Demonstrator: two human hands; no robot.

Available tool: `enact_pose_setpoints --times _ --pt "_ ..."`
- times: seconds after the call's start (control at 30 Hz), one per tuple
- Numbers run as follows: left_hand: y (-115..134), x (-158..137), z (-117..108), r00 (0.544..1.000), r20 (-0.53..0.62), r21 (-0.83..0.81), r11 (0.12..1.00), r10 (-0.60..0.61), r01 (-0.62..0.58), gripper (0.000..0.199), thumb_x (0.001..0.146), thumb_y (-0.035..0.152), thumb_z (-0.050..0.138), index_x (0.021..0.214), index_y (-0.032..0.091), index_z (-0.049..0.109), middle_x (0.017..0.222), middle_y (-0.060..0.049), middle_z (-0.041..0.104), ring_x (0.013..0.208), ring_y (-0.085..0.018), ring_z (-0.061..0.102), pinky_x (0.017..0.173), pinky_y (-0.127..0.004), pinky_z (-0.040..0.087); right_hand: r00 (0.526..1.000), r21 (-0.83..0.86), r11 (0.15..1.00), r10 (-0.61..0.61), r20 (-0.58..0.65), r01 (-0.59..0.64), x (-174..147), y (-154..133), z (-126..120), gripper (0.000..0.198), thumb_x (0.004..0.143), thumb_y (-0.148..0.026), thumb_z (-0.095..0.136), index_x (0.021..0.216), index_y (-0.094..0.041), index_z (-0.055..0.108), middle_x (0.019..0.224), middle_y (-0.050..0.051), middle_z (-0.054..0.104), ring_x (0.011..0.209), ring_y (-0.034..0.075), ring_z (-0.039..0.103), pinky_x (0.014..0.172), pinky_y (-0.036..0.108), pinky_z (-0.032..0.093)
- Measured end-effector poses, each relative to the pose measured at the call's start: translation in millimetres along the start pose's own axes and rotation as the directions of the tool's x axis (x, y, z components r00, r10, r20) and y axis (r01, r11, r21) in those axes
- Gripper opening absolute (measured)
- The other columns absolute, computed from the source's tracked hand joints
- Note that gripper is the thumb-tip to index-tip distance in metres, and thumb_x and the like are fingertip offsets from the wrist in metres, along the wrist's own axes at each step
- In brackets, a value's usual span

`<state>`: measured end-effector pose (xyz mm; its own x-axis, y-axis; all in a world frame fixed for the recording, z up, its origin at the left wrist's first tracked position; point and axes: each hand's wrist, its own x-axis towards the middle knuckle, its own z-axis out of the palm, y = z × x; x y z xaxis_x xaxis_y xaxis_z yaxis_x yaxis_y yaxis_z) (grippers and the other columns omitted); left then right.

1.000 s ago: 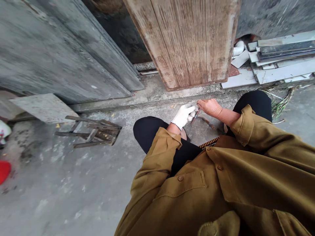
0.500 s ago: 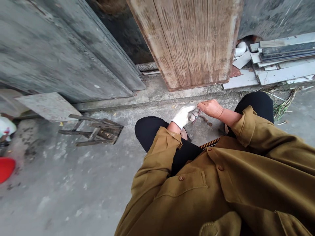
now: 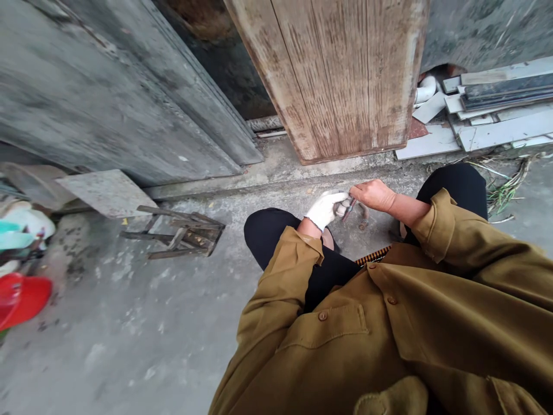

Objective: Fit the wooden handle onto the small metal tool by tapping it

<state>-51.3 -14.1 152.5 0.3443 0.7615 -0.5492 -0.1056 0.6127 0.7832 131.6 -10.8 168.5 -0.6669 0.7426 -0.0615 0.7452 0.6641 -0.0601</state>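
My left hand [image 3: 325,208], in a white glove, and my bare right hand [image 3: 374,194] meet low in front of my knees, above the concrete ground. The right hand pinches a small reddish-handled tool [image 3: 349,208] whose tip points at the gloved fingers. The left hand's fingers are curled around the end of a short brown stick [image 3: 362,215] that hangs just below the hands. What the tool touches is too small to tell. My olive jacket sleeves and black trousers fill the lower right.
A weathered wooden door [image 3: 341,75] stands just ahead, with grey slabs [image 3: 108,86] leaning at the left. A small overturned wooden stool [image 3: 181,233] and a flat stone piece [image 3: 106,193] lie to the left. At the right are stacked tiles [image 3: 496,109], at the far left a red object [image 3: 21,297].
The brown stick, which stretched toward my right knee, has been drawn in close under the hands. The hands stay together. The view has shifted slightly left.
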Motion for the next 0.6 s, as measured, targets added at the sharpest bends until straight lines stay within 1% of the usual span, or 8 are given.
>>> enact_pose_setpoints --times 0.1,0.17,0.23,0.3,0.4,0.5,0.6 --pt "-0.6 -0.6 0.6 1.000 0.000 0.005 1.000 0.011 -0.011 0.022 0.069 0.029 0.073 0.073 0.014 0.058 0.055 -0.001 0.055 0.040 -0.006 0.043 0.040 -0.021 0.024 1.000 0.038 0.999 0.022 0.010 -0.022 1.2 -1.0 0.7 0.028 0.098 -0.022 0.037 0.105 -0.013 0.063 0.095 0.013 0.070 0.080 0.021 0.062 0.059 0.028 0.026" --pt "-1.4 0.4 0.4 1.000 -0.005 -0.002 1.000 0.026 -0.026 0.022 0.067 0.028 0.074 0.074 0.015 0.057 0.055 0.000 0.055 0.040 -0.006 0.043 0.040 -0.020 0.024 0.998 0.100 0.993 0.066 0.003 -0.066 2.7 -1.1 2.7 0.031 0.099 -0.029 0.038 0.107 -0.014 0.063 0.096 0.013 0.070 0.081 0.021 0.063 0.061 0.028 0.030" --pt "-2.5 2.1 -0.5 0.999 -0.011 -0.017 0.999 0.041 -0.041 0.024 0.066 0.027 0.075 0.074 0.015 0.056 0.055 0.000 0.055 0.040 -0.006 0.043 0.039 -0.019 0.025 0.993 0.195 0.975 0.113 -0.016 -0.108 4.4 0.1 6.3 0.031 0.098 -0.033 0.042 0.111 -0.015 0.063 0.099 0.012 0.071 0.084 0.021 0.064 0.065 0.027 0.034" --pt "-3.7 3.7 -1.6 0.999 -0.015 -0.028 0.999 0.047 -0.047 0.025 0.064 0.027 0.075 0.072 0.016 0.055 0.054 0.001 0.054 0.040 -0.005 0.042 0.040 -0.018 0.025 0.991 0.319 0.942 0.125 -0.045 -0.105 6.1 2.7 11.0 0.027 0.095 -0.030 0.049 0.112 -0.016 0.064 0.101 0.011 0.071 0.087 0.020 0.063 0.071 0.026 0.037" --pt "-5.0 4.6 -2.3 0.998 -0.040 0.004 0.999 0.050 -0.050 0.024 0.063 0.025 0.074 0.069 0.016 0.053 0.053 0.001 0.053 0.039 -0.004 0.041 0.040 -0.018 0.024 0.988 0.472 0.880 0.114 -0.102 -0.053 8.2 7.3 17.0 0.018 0.089 -0.021 0.054 0.100 -0.014 0.067 0.096 0.008 0.070 0.086 0.017 0.061 0.077 0.024 0.039" --pt "-4.9 3.6 -1.1 0.996 -0.067 0.040 0.998 0.061 -0.058 0.024 0.063 0.025 0.074 0.067 0.016 0.052 0.054 0.000 0.054 0.040 -0.004 0.040 0.040 -0.019 0.023 0.973 0.530 0.845 0.171 -0.155 -0.064 9.6 9.9 19.4 0.015 0.085 -0.017 0.055 0.085 -0.013 0.069 0.087 0.007 0.067 0.081 0.015 0.058 0.077 0.023 0.039" --pt "-4.4 2.1 0.9 0.995 -0.074 0.051 0.996 0.073 -0.070 0.022 0.063 0.024 0.073 0.066 0.016 0.053 0.055 0.000 0.055 0.040 -0.005 0.041 0.041 -0.021 0.024 0.962 0.563 0.821 0.220 -0.159 -0.095 10.1 10.3 18.0 0.016 0.082 -0.017 0.054 0.081 -0.014 0.070 0.080 0.005 0.063 0.076 0.014 0.055 0.074 0.023 0.038"
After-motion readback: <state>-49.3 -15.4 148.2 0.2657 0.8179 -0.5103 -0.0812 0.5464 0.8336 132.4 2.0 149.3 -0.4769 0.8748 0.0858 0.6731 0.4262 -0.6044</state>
